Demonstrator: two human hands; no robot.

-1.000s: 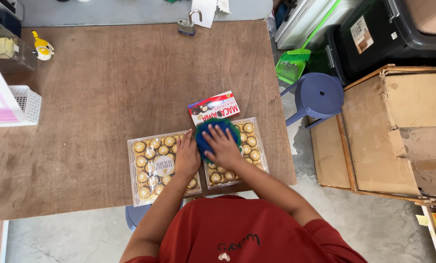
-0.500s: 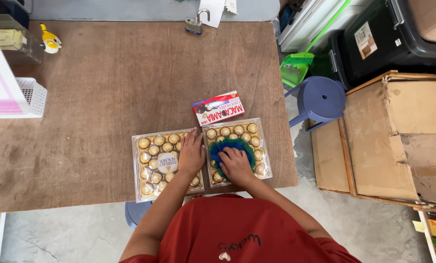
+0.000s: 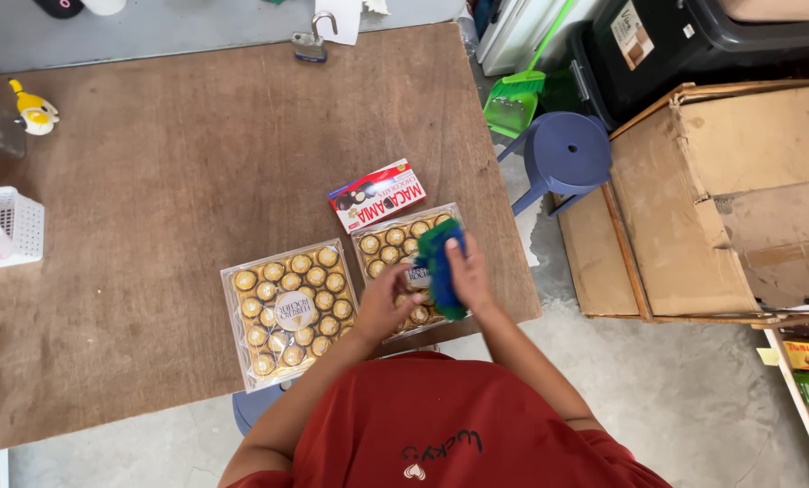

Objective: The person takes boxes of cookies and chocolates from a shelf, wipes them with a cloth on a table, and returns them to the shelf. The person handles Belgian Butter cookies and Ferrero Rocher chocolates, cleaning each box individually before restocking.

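On the brown wooden tabletop [image 3: 196, 145] lie two clear plastic boxes of gold-wrapped chocolates, the left box [image 3: 289, 310] untouched beside the right box [image 3: 407, 262], with a flat red-and-white carton [image 3: 376, 194] just beyond. My right hand [image 3: 470, 276] has its fingers closed on a blue-and-green cloth [image 3: 442, 262] over the right box. My left hand [image 3: 388, 304] rests on that box's near edge, fingers curled.

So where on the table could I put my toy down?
The brown wooden table is bare in the wide middle, between the white plastic basket and the red flat box. The near right corner is crowded: two clear boxes of gold-wrapped chocolates and both hands.
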